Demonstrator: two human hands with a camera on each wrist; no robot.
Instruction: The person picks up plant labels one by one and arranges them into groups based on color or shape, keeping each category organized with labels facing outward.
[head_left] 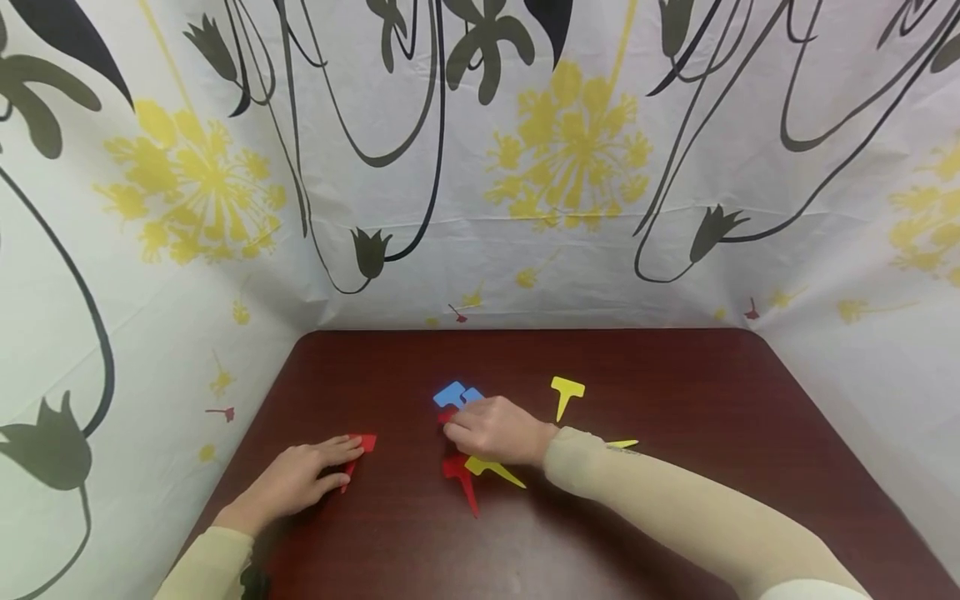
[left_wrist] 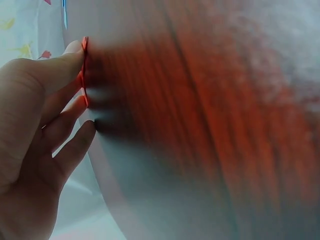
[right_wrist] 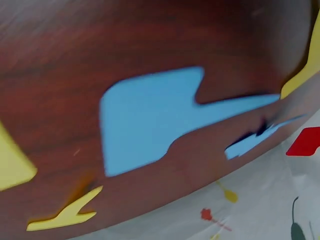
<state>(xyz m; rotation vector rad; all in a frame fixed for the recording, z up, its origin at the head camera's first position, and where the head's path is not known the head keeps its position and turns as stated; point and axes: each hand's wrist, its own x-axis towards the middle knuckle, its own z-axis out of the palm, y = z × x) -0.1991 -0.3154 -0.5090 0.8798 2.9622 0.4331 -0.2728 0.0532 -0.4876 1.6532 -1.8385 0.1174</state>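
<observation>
In the head view my left hand [head_left: 303, 479] rests at the table's left, its extended fingers on a red T-shaped plant label [head_left: 367, 442]. The left wrist view shows those fingertips touching the thin red label [left_wrist: 85, 75] edge-on. Near the middle, the curled fingers of my right hand [head_left: 491, 431] pinch another red plant label [head_left: 447, 415], mostly hidden. Just beyond that hand lie blue plant labels [head_left: 450, 395]. On its near side are a red label [head_left: 460, 475] and a yellow label [head_left: 495, 468]. The right wrist view shows a large blue label [right_wrist: 145, 122], but no fingers.
Farther back lies a yellow label [head_left: 567, 392]; another yellow label [head_left: 622, 444] shows partly behind the right sleeve. The dark red-brown table [head_left: 675, 375] has rounded back corners. Patterned white cloth [head_left: 465, 283] hangs along its back and sides.
</observation>
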